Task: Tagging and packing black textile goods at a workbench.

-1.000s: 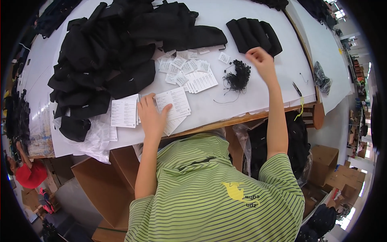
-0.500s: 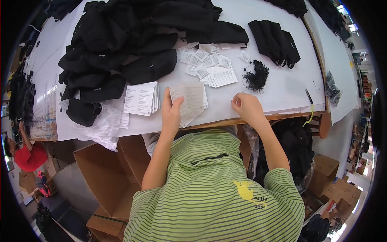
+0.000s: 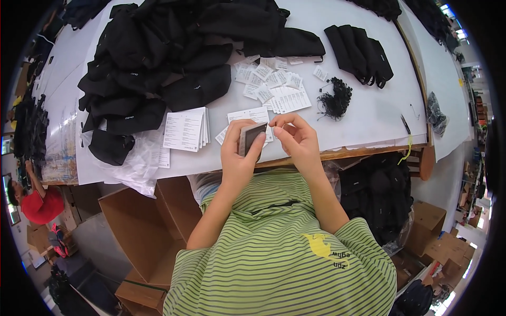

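My left hand (image 3: 238, 160) grips a hang tag card (image 3: 255, 136), tilted up so that a dark face shows beside a pale edge. My right hand (image 3: 301, 143) is pinched close to the card's upper corner; what its fingertips hold is too small to make out. Under and beyond the card lie white printed cards (image 3: 246, 115) on the table. To the left a fanned stack of white printed cards (image 3: 184, 129) lies close by. A tangled bunch of black tag strings (image 3: 336, 100) rests right of a heap of small white printed packets (image 3: 274, 80).
Black fabric bags (image 3: 129, 73) are heaped at the far left, with more black pieces (image 3: 361, 55) at the far right. A clear plastic bag (image 3: 132, 168) hangs over the front edge. Scissors (image 3: 405, 124) lie right. Below stands an open cardboard box (image 3: 142, 226); a person in red (image 3: 42, 204) is far left.
My left hand has tipped the card upright, baring its dark side and the printed cards beneath. My right hand has moved left, to the card's corner.
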Motion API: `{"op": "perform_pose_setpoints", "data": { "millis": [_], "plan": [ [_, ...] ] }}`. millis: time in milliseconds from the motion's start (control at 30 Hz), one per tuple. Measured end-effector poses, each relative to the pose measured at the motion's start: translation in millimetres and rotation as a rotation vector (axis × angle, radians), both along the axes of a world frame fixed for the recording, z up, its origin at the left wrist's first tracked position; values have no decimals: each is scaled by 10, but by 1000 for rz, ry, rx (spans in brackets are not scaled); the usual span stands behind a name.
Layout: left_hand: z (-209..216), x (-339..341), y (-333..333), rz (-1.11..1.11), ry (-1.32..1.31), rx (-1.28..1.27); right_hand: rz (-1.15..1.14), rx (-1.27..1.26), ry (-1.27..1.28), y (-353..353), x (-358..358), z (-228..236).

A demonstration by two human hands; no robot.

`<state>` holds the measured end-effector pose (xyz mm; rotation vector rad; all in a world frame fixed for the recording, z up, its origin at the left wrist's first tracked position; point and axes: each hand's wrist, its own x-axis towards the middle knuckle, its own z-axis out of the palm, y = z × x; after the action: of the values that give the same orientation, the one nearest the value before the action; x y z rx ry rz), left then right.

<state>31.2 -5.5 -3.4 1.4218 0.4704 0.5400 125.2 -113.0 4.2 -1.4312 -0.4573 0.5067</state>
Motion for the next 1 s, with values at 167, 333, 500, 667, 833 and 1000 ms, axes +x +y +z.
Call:
{"op": "perform_pose_setpoints", "data": {
  "millis": [167,333,500,667,833,1000],
  "plan": [
    [-1,-24,25,48,6,36,79,53,472,-93,4,113],
    [27,-47,-6,79,46,186,-14,-109,16,-49,-103,60],
    [72,-31,-16,107,38,357,-117,-253,-274,-41,-133,124],
    [45,-38,-30,122,81,306,-139,-287,-352,-38,-143,80],
    [19,-33,44,99,-33,719,-117,-309,-367,-63,-138,81],
    [66,-74,114,-47,-26,397,-78,-153,-160,-70,-75,58]
  ]
}}
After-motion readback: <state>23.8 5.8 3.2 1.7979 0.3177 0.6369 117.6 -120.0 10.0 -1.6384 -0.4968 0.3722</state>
